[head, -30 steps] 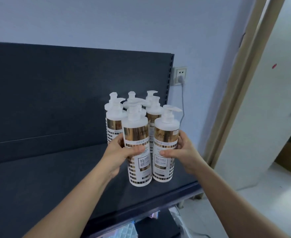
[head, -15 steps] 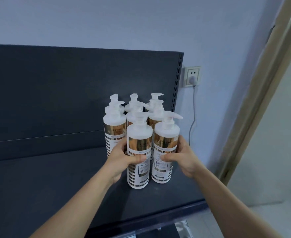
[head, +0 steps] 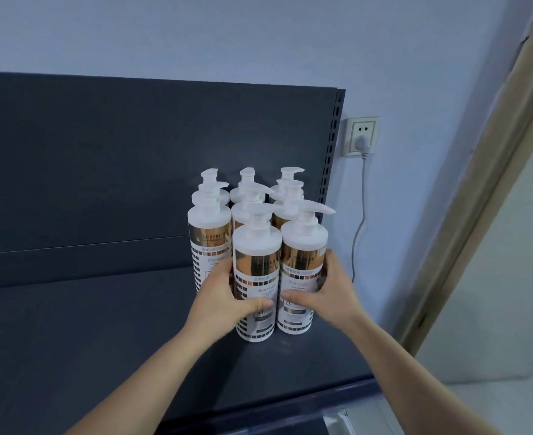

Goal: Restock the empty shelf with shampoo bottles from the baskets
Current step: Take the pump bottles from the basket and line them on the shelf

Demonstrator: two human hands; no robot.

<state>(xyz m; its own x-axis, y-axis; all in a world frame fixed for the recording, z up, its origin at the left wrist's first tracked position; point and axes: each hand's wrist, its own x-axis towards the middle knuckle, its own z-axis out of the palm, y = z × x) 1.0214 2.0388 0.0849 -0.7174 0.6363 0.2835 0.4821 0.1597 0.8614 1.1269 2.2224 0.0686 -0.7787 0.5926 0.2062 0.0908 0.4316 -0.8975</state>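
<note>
Several white pump shampoo bottles with gold bands stand grouped at the right end of the dark shelf (head: 108, 334). My left hand (head: 224, 304) grips the front left bottle (head: 256, 255), thumb across its label. My right hand (head: 328, 293) grips the front right bottle (head: 304, 246) the same way. Both front bottles stand upright on the shelf, side by side and close together. Behind them stand more bottles (head: 210, 227) in rows against the back panel. No basket is in view.
The shelf's dark back panel (head: 133, 171) rises behind the bottles. A wall socket (head: 361, 136) with a plug and grey cable sits just right of the shelf upright. A door frame (head: 485, 189) runs along the right. The shelf's front edge (head: 290, 409) is below my arms.
The two front bottles have come down onto the shelf and slid back toward the group. The view has shifted left and closer. Both hands keep their hold.
</note>
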